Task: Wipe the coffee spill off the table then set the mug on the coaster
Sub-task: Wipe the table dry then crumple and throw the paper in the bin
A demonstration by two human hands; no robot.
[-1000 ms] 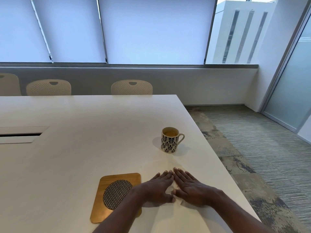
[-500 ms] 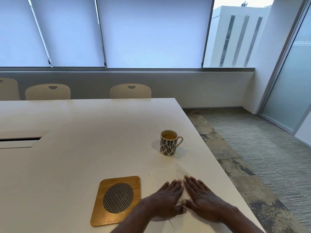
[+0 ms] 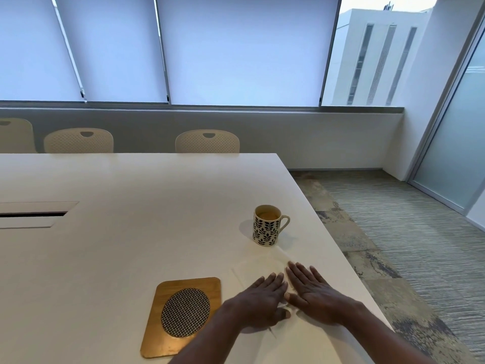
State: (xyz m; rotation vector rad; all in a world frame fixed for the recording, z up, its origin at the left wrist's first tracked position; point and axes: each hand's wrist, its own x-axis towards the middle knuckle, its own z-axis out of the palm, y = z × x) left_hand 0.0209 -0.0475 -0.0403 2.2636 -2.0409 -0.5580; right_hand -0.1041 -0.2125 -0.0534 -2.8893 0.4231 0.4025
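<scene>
Fingers (image 3: pixel 273 281) straight, pressing thin white tissue (image 3: pixel 252 271) | leaf-patterned mug (image 3: pixel 266 228) | wooden coaster (image 3: pixel 189 283)

- The mug (image 3: pixel 266 225) is cream with a dark leaf pattern. It stands upright right of centre, handle pointing right, with light brown coffee inside.
- The coaster (image 3: pixel 189 285) is a rounded wooden rectangle with an oval woven inset. It lies flat at lower centre, well apart from the mug.
- A thin white paper sheet (image 3: pixel 254 269) lies flat on the white surface (image 3: pixel 131 206), between mug and coaster. The left hand (image 3: pixel 258 303) and right hand (image 3: pixel 315 298) press flat on it.
</scene>
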